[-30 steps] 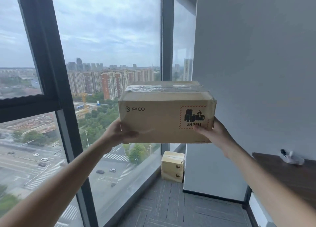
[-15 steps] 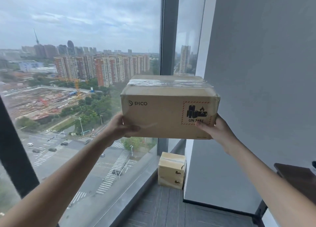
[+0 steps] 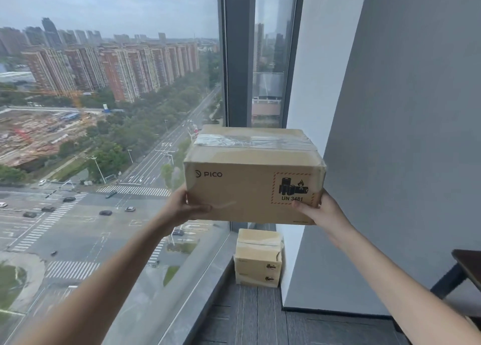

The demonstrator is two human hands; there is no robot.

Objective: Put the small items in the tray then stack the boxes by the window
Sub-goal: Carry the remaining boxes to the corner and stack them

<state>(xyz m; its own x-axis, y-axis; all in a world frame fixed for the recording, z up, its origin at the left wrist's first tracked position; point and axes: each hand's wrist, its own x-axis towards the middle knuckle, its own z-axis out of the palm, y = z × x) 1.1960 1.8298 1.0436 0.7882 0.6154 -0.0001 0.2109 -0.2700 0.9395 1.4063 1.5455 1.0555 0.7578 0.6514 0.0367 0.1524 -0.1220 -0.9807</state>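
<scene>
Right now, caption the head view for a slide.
Both hands, left hand and right hand, carry a taped PICO cardboard box toward two stacked boxes by the window.

Cardboard boxes, total: three
Boxes held up in the air: one, the held box point(image 3: 253, 178), sealed with clear tape across the top
Boxes on the floor: two, the lower box point(image 3: 257, 278) and the upper box point(image 3: 259, 251), one on the other in the corner by the window
Stacks of boxes: one
"PICO" marks readable: one, on the held box
Battery hazard labels readable: one, "UN 3481", on the held box; dark marks on the two floor boxes are too small to read
Hands: two, the left hand point(image 3: 182, 206) and the right hand point(image 3: 321, 212), both on the held box
Bare forearms: two
Window panes: two, one wide and one narrow
Window posts between panes: one
Tabletop: one, only a corner at the right edge point(image 3: 468, 265)
</scene>
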